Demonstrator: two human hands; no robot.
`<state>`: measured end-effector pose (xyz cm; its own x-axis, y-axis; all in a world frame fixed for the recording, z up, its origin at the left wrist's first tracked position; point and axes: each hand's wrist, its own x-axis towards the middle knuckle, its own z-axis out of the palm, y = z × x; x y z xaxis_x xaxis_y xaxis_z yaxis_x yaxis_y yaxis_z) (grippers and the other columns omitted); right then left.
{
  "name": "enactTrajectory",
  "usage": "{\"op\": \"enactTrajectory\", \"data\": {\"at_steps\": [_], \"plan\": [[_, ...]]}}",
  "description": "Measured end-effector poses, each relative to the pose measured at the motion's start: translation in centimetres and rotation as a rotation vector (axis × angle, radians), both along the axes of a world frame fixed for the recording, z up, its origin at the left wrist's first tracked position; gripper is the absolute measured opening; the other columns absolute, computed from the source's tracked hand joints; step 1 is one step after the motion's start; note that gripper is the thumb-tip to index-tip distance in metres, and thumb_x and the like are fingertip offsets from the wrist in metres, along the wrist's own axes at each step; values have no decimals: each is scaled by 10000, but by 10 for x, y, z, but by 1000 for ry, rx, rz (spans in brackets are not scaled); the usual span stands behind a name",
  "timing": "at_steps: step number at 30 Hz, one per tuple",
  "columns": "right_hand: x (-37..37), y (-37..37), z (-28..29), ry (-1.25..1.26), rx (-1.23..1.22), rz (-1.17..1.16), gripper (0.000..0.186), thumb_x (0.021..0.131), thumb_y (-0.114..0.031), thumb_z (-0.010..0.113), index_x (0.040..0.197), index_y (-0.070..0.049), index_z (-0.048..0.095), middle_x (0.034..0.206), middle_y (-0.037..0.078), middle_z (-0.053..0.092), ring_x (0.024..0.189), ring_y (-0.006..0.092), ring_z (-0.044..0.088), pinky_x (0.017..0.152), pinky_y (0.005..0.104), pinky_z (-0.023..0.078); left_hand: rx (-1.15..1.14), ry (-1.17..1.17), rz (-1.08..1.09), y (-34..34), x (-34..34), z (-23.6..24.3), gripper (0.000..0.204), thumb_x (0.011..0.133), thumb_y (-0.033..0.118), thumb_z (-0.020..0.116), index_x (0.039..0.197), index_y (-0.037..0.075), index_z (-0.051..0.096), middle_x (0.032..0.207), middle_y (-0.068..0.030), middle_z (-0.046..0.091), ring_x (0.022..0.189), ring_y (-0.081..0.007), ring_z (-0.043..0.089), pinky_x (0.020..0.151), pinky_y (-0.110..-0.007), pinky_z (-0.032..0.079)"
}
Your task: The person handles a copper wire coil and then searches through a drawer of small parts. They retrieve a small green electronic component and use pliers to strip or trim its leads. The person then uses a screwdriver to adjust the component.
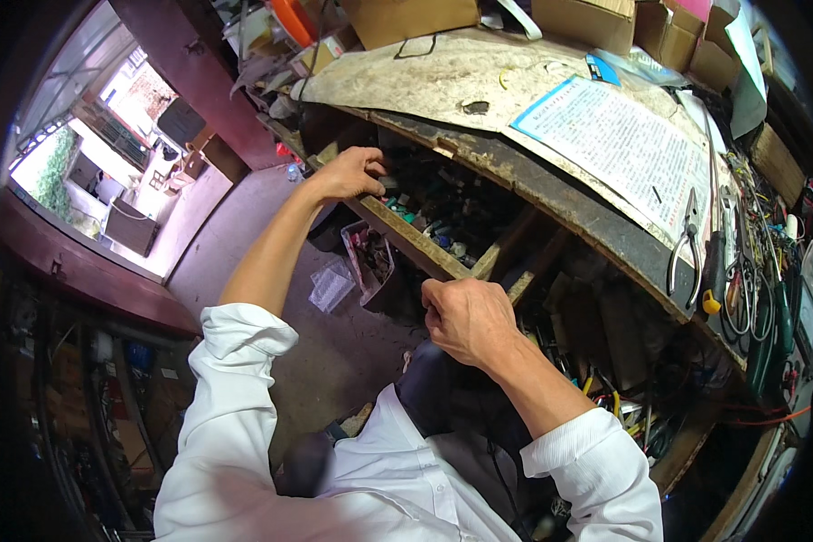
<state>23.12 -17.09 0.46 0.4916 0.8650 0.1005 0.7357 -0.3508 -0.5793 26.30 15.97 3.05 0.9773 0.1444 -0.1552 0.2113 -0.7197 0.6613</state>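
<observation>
A wooden drawer (414, 238) stands pulled out from under the workbench, full of small mixed parts (461, 203), several of them green, white and dark. My left hand (348, 175) is over its left end, thumb and fingers curved and apart. I see nothing between them, though the fingertips are partly lost against the dark drawer. At the drawer's front right corner, my right hand (470, 321) is closed, with its fingers curled in at the wooden edge. The back of that hand hides its palm.
Over the drawer juts the workbench (406, 77), bearing a printed sheet (605, 149), pliers (686, 248) and a yellow-tipped screwdriver (714, 271). Tools crowd its right end. Below stands a bin (370, 257) beside a clear plastic bag (332, 285). A doorway (135, 144) opens at left.
</observation>
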Motion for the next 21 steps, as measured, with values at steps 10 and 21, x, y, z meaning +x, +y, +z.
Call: {"op": "enactTrajectory", "data": {"at_steps": [10,21], "plan": [[-2,0,2,-24,-5,2,141,771,-130,648,889,-62,686,752,166,692,767,381,698,668,491,545,-390,-2,50,-8,-7,5,224,845,-12,709,1041,-25,604,958,-47,661,813,-141,668,789,-285,524],[-2,1,0,-21,24,6,134,770,-130,654,879,-58,685,759,169,696,766,383,701,670,475,553,-523,187,23,-27,2,15,176,996,146,646,1122,25,661,1008,-90,741,814,-171,723,777,-298,556]]}}
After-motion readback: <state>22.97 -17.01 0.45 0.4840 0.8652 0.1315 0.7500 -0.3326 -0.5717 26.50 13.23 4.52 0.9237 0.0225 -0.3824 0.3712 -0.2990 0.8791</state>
